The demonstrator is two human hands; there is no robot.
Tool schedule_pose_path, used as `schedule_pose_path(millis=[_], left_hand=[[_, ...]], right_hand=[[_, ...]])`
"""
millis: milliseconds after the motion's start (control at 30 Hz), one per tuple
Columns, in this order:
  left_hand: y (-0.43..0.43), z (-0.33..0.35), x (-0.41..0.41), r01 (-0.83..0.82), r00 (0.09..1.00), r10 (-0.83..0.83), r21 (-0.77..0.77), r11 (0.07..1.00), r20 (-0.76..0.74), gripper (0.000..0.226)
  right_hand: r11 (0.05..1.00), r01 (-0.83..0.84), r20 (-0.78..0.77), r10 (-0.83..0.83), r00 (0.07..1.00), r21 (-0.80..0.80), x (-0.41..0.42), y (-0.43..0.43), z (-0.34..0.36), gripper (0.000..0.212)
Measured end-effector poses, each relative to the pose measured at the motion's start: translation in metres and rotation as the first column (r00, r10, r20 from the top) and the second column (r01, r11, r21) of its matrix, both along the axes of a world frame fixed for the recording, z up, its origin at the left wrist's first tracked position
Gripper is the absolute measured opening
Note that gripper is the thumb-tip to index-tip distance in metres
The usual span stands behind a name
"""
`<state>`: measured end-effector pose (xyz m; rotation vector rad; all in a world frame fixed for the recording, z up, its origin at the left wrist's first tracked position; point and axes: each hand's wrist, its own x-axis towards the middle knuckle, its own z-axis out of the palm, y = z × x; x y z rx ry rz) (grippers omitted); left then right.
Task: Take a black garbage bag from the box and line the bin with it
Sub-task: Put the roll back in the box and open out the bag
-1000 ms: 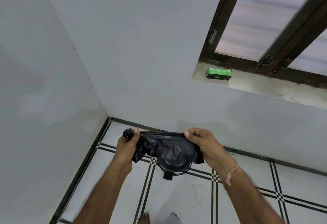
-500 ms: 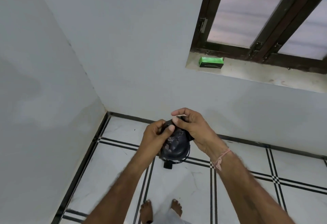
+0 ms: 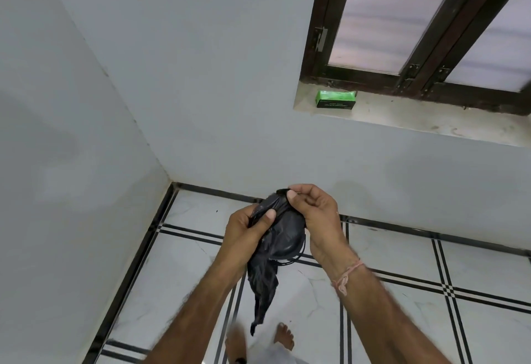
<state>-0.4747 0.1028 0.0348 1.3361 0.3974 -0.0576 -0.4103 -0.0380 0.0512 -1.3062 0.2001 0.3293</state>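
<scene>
Both of my hands hold a crumpled black garbage bag [image 3: 263, 283] in front of me, above the floor. My left hand [image 3: 244, 237] grips its bunched upper part, thumb pressed on the plastic. Close beside it, my right hand [image 3: 316, 217] pinches the bag's top edge between thumb and fingers. A loose tail of the bag hangs down between my forearms. Right under the hands a dark round bin [image 3: 290, 247] stands on the floor, mostly hidden by the bag and hands. The green box [image 3: 335, 100] lies on the window sill, upper right.
I stand in a room corner with grey walls to the left and ahead. The window sill [image 3: 416, 119] runs below a dark-framed window [image 3: 413, 70]. The floor has white tiles with black lines [image 3: 402, 306]. My bare feet [image 3: 284, 335] show at the bottom.
My hands, a second ago apart with the bag stretched between them, have come together. The bag is bunched up, and a tail of it has dropped down.
</scene>
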Motion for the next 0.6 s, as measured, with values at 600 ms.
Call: schedule_pose_path(millis=[600], left_hand=[[-0.029, 0.003, 0.022, -0.386, 0.922, 0.377, -0.136, 0.913, -0.086, 0.042]], right_hand=[[0.962, -0.245, -0.292, 0.269, 0.918, 0.119, -0.001, -0.031, -0.007, 0.007]])
